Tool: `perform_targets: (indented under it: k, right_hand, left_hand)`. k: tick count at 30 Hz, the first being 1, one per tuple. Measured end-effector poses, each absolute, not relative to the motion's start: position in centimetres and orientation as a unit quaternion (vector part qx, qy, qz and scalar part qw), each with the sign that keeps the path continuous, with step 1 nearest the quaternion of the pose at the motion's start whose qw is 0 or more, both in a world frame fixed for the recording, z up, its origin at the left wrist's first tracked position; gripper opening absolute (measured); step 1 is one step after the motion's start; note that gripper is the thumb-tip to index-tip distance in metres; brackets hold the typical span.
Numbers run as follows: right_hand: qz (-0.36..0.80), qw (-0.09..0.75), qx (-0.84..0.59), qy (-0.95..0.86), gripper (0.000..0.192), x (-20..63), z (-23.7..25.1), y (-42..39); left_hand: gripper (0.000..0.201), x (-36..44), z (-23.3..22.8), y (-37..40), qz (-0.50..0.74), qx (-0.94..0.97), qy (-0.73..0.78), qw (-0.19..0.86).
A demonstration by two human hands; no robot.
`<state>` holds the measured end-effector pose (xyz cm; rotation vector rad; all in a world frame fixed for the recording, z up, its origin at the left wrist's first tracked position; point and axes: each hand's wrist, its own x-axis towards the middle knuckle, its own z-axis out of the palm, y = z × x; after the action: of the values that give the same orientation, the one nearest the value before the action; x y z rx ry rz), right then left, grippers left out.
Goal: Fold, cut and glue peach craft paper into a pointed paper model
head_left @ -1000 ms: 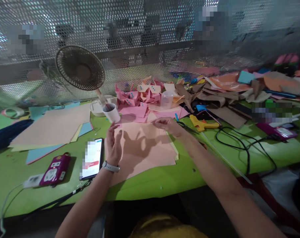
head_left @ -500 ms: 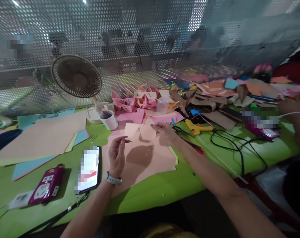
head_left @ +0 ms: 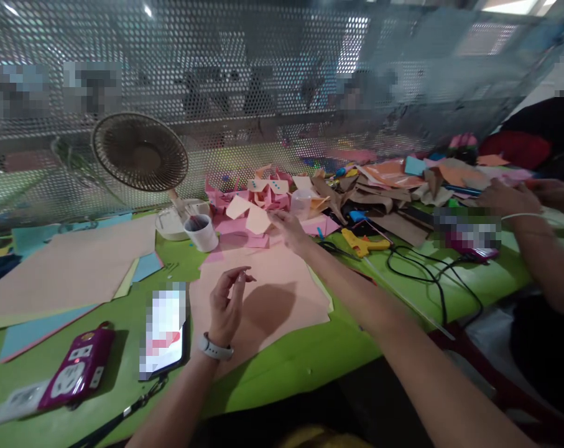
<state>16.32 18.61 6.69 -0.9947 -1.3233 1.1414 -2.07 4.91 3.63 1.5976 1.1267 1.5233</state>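
Note:
In the head view, my right hand (head_left: 288,230) pinches the right end of a peach paper cutout (head_left: 259,221) shaped like two joined flaps. It is held up just in front of a heap of folded pink and peach paper pieces (head_left: 275,193), some with blue dots. My left hand (head_left: 228,305), with a pale watch band (head_left: 215,347) on its wrist, hovers above a large peach sheet (head_left: 277,311). Its fingers are loosely bent and apart, and nothing shows in them. Both the hand and the cutout cast shadows on the sheet.
A phone (head_left: 164,333) and a purple power strip (head_left: 79,367) lie at left. Behind them stand a fan (head_left: 139,152) and a white cup (head_left: 201,235). A yellow glue gun (head_left: 363,242), with black cables (head_left: 415,274) nearby, lies at right. Another person's hand (head_left: 510,199) is further right.
My right hand has moved forward and slightly left, carrying the paper cutout from above the sheet to the paper heap. My left hand stays over the sheet.

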Motion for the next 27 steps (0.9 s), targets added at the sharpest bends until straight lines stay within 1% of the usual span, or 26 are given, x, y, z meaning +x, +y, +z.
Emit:
perform_targets:
  k: [5, 8, 12, 13, 14, 17, 18, 20, 22, 23, 25, 27]
  right_hand:
    - [0.447, 0.445, -0.459, -0.625, 0.052, 15.2, 5.0, 18.7]
    - [0.469, 0.391, -0.460, -0.644, 0.047, 15.8, 3.3, 16.9]
    - [0.491, 0.353, -0.449, -0.657, 0.038, 17.8, 2.4, 13.2]
    - [0.493, 0.340, -0.444, -0.667, 0.039, 18.4, 2.4, 12.2]
    - [0.481, 0.318, -0.434, -0.692, 0.044, 19.0, 2.6, 11.2]
    - [0.392, 0.235, -0.423, -0.783, 0.065, 20.4, 3.0, 8.8]
    - [0.355, 0.201, -0.419, -0.811, 0.072, 20.7, 3.0, 8.1]
    - [0.293, 0.130, -0.408, -0.855, 0.083, 21.2, 3.0, 7.1]
    - [0.250, 0.077, -0.397, -0.880, 0.087, 21.6, 2.8, 6.4]
    - [0.234, 0.059, -0.396, -0.886, 0.087, 21.8, 2.7, 6.1]
    - [0.211, 0.038, -0.398, -0.892, 0.087, 22.3, 2.6, 5.8]
    - [0.202, 0.032, -0.404, -0.891, 0.087, 22.8, 2.5, 5.6]
  left_hand:
    - [0.024, -2.1, 3.2, 5.2, 0.564, 0.612, 0.438, 0.340]
    - [0.025, -1.9, 3.1, 5.2, 0.550, 0.616, 0.448, 0.345]
    - [0.025, -1.7, 3.2, 5.0, 0.513, 0.623, 0.474, 0.353]
    - [0.025, -1.8, 3.2, 5.0, 0.500, 0.626, 0.481, 0.356]
    - [0.027, -1.8, 3.2, 5.0, 0.486, 0.630, 0.487, 0.360]
    - [0.037, -1.9, 2.9, 5.2, 0.437, 0.668, 0.489, 0.352]
    - [0.038, -1.9, 2.7, 5.2, 0.413, 0.699, 0.486, 0.325]
    - [0.040, -1.7, 2.1, 5.1, 0.345, 0.777, 0.477, 0.224]
    - [0.051, -1.5, 1.2, 4.8, 0.256, 0.842, 0.466, 0.097]
    - [0.059, -1.3, 0.7, 4.5, 0.211, 0.859, 0.463, 0.050]
    - [0.067, -0.9, -0.2, 4.3, 0.146, 0.874, 0.463, -0.009]
    - [0.070, -0.6, -0.9, 4.3, 0.116, 0.879, 0.462, -0.034]
